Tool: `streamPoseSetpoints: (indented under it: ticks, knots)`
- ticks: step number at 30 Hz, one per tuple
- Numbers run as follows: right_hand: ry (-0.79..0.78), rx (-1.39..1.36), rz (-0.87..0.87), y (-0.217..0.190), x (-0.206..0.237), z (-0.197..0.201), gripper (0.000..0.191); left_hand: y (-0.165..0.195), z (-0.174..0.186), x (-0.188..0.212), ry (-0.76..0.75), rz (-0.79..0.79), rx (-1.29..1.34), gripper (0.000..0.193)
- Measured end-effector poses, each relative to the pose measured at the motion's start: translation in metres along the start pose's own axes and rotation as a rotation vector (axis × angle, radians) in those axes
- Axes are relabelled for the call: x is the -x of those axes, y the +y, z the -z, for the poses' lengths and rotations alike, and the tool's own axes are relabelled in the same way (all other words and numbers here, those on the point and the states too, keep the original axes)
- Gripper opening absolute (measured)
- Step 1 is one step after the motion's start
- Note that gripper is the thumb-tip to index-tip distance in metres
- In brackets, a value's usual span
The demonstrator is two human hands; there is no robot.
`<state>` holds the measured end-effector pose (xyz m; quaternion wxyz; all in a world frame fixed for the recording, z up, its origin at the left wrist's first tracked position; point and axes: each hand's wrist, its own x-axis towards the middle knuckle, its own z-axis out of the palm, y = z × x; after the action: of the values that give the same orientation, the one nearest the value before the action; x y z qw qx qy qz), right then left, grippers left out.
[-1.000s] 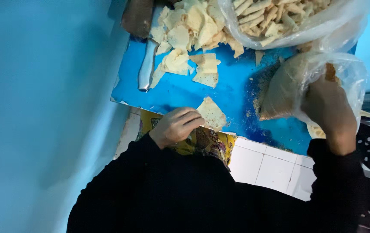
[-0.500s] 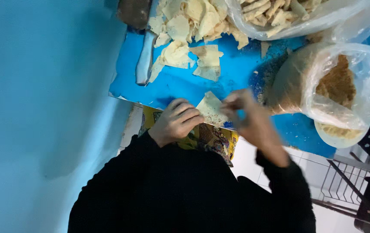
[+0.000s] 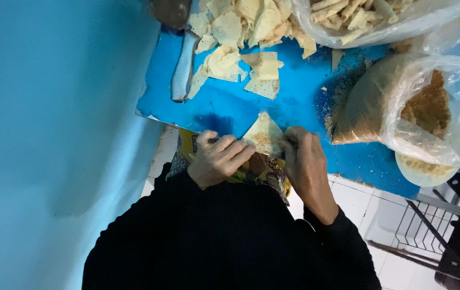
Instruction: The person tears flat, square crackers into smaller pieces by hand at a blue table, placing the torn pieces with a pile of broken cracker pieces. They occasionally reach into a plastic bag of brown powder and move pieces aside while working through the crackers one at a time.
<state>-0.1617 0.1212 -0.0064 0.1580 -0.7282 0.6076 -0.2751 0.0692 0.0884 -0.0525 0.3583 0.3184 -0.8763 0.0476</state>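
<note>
Seen from above, at the near edge of a blue table [image 3: 230, 107]. Left hand [image 3: 220, 159] resting on the edge, fingers held close together and bent, fingertips pressing on the left corner of a folded pastry sheet [image 3: 263, 133]. Right hand [image 3: 306, 164] just beside, on the right side of the same sheet, fingers also close together and curled over its edge; impossible to tell whether the thumb pinches underneath. Both arms in black sleeves.

The folded pastry sheet: pale yellow, thin, shaped like a triangle with the point directed away from the body, a little brownish crumb filling visible in the lower middle. Lying flat on the blue surface, between the two hands, touching both.

Further away on the table, a loose pile of pastry sheets [image 3: 240, 37], same pale colour, irregular cut pieces, some overlapping. Left of the pile, a long grey knife [image 3: 182, 67] lying flat. On the right, a clear plastic bag of brown crumbs [image 3: 407, 107], open, tilted on its side, with crumbs scattered on the table beside it. At the top right, another clear bag with folded pastry pieces [image 3: 369, 16]. Under the hands, below the table edge, a patterned yellow cloth [image 3: 256, 169]. On the left, a blue wall [image 3: 52, 134].
</note>
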Motion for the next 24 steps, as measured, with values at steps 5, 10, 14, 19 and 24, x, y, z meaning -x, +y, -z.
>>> streamPoseSetpoints:
  ticks: [5,10,14,19,24]
  knots:
    - [-0.054,-0.076,-0.093,-0.003,-0.007,0.0,0.028,0.005,0.005,-0.002,-0.022,-0.003,-0.03,0.009]
    - [-0.03,0.016,0.037,-0.006,-0.01,0.004,0.036,0.008,0.002,-0.001,-0.04,-0.023,0.048,0.013]
    - [-0.101,-0.095,-0.015,-0.009,-0.011,0.009,0.038,0.009,-0.004,-0.002,-0.077,-0.035,0.182,0.015]
    - [-0.167,-0.232,-0.053,-0.016,-0.011,0.017,0.035,0.008,-0.01,-0.001,-0.102,-0.052,0.247,0.016]
    - [-0.157,-0.224,0.016,-0.029,-0.01,0.021,0.024,0.004,-0.017,0.001,-0.156,-0.068,0.264,0.02]
